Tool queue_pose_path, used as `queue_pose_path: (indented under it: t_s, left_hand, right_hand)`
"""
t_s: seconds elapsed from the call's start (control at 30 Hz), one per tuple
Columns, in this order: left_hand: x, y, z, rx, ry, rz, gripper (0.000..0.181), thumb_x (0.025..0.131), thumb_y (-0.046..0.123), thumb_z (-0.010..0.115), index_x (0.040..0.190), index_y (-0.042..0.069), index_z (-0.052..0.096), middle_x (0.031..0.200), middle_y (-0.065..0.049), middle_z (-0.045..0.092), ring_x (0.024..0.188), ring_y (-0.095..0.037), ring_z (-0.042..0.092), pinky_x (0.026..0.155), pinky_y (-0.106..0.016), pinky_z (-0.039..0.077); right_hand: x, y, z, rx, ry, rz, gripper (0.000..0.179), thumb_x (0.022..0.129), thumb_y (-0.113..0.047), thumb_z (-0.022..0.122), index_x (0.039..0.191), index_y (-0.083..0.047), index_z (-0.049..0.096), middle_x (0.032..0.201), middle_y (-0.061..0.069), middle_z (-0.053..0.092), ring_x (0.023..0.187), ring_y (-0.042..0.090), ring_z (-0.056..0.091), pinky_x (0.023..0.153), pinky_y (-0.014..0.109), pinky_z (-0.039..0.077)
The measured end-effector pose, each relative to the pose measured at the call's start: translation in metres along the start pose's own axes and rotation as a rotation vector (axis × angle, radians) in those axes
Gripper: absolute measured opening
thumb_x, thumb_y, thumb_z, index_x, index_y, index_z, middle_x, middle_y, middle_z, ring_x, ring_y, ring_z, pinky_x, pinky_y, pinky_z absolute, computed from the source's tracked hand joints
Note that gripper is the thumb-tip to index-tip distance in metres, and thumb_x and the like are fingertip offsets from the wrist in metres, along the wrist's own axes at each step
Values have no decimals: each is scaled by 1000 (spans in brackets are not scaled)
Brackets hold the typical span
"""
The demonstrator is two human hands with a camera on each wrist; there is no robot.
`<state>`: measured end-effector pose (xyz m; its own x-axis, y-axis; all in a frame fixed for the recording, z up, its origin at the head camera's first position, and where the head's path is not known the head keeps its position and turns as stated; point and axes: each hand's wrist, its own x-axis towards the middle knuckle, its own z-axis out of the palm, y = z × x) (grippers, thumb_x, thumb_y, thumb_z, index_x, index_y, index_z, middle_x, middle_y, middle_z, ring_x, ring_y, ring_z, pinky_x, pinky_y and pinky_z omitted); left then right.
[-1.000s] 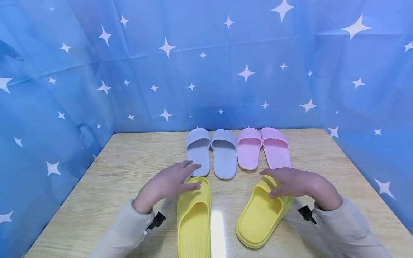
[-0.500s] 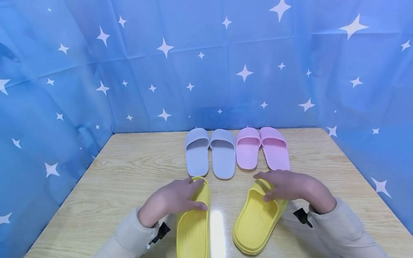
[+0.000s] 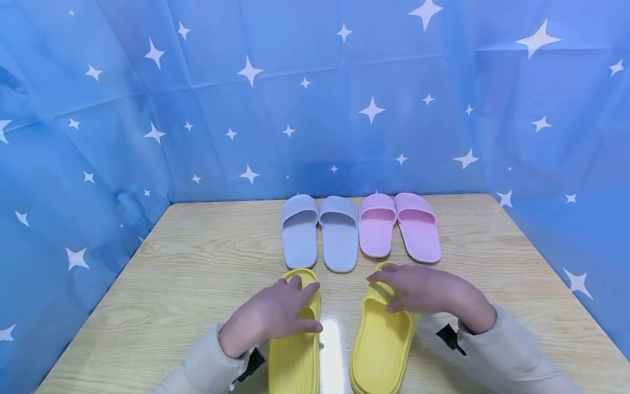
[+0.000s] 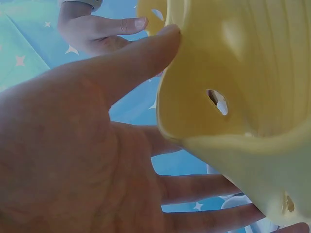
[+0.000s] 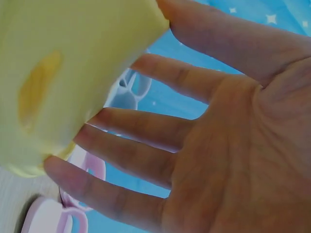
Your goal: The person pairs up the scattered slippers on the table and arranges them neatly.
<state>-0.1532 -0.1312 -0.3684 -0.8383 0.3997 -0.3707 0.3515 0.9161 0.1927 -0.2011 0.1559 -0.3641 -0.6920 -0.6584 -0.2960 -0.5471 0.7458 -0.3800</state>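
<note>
Two yellow slippers lie on the wooden table with their closed toe ends pointing away from me. My left hand [image 3: 278, 312] is over the strap of the left yellow slipper [image 3: 293, 366]. In the left wrist view its thumb touches the strap's edge, and the other fingers reach along the far side, outstretched. Against the right yellow slipper [image 3: 381, 355] rests my right hand [image 3: 430, 290]. Its fingertips touch the strap's outer side in the right wrist view, the fingers nearly straight and the palm off the slipper. The right slipper leans slightly, toe to the right.
Behind the yellow pair stand two grey-blue slippers [image 3: 339, 246] and two pink slippers [image 3: 376, 235], side by side near the back edge of the table [image 3: 197, 246]. A blue curtain with white stars [image 3: 315, 109] hangs behind and along both sides.
My right hand has moved left, and the right yellow slipper has shifted left and turned straighter. My left hand has moved slightly right and nearer; the left slipper stays nearly in place.
</note>
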Motion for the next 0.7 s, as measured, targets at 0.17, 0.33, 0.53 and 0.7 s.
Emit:
queue_pose_path:
  t_s: [0.17, 0.33, 0.53, 0.7]
  left_hand:
    - [-1, 0, 0, 0, -10, -2, 80, 84, 64, 59, 150, 26, 34, 151, -14, 37, 132, -38, 44, 102, -51, 44]
    - [-2, -2, -1, 17, -13, 21, 78, 82, 63, 62, 146, 26, 38, 146, -14, 43, 123, -37, 51, 95, -49, 49]
    - [-2, -3, -3, 29, -23, 17, 77, 80, 64, 64, 144, 28, 40, 144, -12, 44, 121, -34, 53, 92, -47, 50]
    - [-2, -5, -3, 22, -26, 19, 76, 80, 64, 64, 144, 29, 41, 144, -11, 45, 121, -32, 53, 93, -46, 50]
  right_hand:
    - [3, -10, 6, -23, 16, -80, 48, 88, -26, 69, 134, -26, 54, 135, -4, 53, 100, 11, 60, 81, 34, 51]
    - [8, -18, 13, -44, 44, -178, 44, 90, -25, 66, 132, -30, 54, 137, -6, 53, 109, 11, 59, 88, 34, 52]
    - [12, -25, 19, -41, 71, -204, 42, 92, -25, 63, 132, -31, 53, 139, -7, 50, 121, 15, 54, 95, 39, 50]
    - [14, -24, 20, -46, 72, -169, 42, 94, -34, 61, 134, -28, 52, 140, -6, 49, 120, 14, 54, 95, 39, 49]
